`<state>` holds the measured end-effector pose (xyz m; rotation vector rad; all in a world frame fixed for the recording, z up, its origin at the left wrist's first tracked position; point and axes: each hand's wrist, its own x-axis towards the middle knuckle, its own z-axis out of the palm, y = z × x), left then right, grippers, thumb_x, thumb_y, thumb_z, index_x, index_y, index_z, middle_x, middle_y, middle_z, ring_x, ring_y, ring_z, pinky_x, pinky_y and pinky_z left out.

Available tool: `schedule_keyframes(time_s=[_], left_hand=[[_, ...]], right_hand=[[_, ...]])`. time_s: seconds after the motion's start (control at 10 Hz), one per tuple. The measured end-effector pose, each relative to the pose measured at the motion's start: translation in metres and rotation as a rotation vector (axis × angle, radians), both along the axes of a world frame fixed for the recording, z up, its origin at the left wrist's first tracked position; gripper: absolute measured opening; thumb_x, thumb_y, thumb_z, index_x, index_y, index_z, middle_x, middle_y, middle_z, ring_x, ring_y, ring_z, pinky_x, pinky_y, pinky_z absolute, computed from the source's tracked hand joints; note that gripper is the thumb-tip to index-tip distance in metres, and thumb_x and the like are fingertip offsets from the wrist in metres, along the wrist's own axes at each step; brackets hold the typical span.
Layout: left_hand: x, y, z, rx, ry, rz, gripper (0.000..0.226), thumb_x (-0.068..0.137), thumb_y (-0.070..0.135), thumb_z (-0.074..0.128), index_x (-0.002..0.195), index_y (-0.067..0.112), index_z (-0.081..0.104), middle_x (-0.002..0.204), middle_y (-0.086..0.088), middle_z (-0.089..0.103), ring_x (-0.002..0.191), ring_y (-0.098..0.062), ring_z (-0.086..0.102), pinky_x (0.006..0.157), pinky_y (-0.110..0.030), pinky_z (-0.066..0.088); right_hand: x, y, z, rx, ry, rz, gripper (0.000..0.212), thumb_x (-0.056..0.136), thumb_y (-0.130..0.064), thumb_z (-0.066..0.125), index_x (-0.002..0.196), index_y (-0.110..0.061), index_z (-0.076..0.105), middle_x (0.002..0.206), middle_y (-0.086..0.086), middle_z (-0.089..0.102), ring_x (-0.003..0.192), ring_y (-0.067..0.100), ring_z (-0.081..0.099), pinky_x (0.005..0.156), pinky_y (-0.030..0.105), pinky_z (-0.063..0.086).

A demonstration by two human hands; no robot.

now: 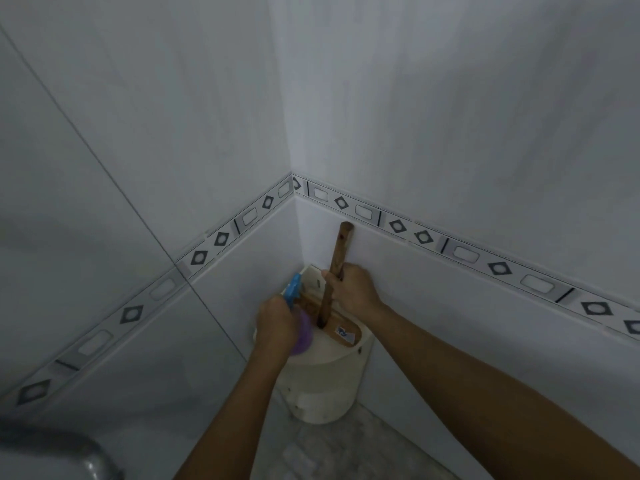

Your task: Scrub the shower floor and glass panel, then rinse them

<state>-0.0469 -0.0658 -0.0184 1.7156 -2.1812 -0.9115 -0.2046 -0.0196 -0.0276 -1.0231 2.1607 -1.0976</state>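
**A tight tiled corner, and plenty to tip over**

Two white tiled walls meet here, with a patterned border strip running round them. A white bucket stands on the grey floor, pushed right into the corner. A wooden brush lies with its head across the bucket's rim and its long handle rising close to the wall. The right hand is closed round that handle about midway. The left hand grips a purple bottle with a blue trigger, at the bucket's left rim.

With both hands full, nothing steadies the bucket. If the brush head catches the rim on the way out, the bucket may tip or slide. The handle could also knock the wall or the bottle.

The bristles, the bucket's contents and the left fingertips are hidden. No glass panel is in view. A shiny blurred shape at the bottom left is cut off and unclear.
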Motion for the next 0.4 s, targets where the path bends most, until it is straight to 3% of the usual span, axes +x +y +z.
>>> schedule_keyframes(time_s=[0.2,0.3,0.4], left_hand=[[0.002,-0.003,-0.004,0.004,-0.063,-0.051,0.041,0.096,0.036,0.061,0.118,0.002,0.055,0.114,-0.021,0.064,0.101,-0.037,0.063,0.084,-0.042,0.054],[0.001,0.002,-0.001,-0.182,-0.074,-0.06,0.069,0.091,0.058,0.058,0.137,0.008,0.042,0.132,-0.017,0.053,0.12,-0.033,0.05,0.095,-0.047,0.048],[-0.011,0.016,0.009,-0.483,0.2,-0.174,0.066,0.097,0.053,0.052,0.145,0.008,0.041,0.142,-0.015,0.049,0.131,-0.03,0.042,0.104,-0.047,0.042]], right_hand=[[-0.004,0.009,0.011,0.053,0.004,0.051,0.026,0.095,-0.037,0.06,0.074,-0.023,0.059,0.071,-0.005,0.065,0.065,0.009,0.063,0.053,0.017,0.042],[-0.006,0.015,0.017,0.078,0.036,0.069,0.023,0.097,-0.032,0.058,0.079,-0.018,0.063,0.075,-0.004,0.065,0.071,0.013,0.064,0.061,0.024,0.051],[-0.008,0.028,0.021,0.045,0.0,0.023,0.022,0.098,-0.027,0.054,0.096,-0.009,0.066,0.091,0.007,0.069,0.083,0.022,0.066,0.077,0.039,0.057]])
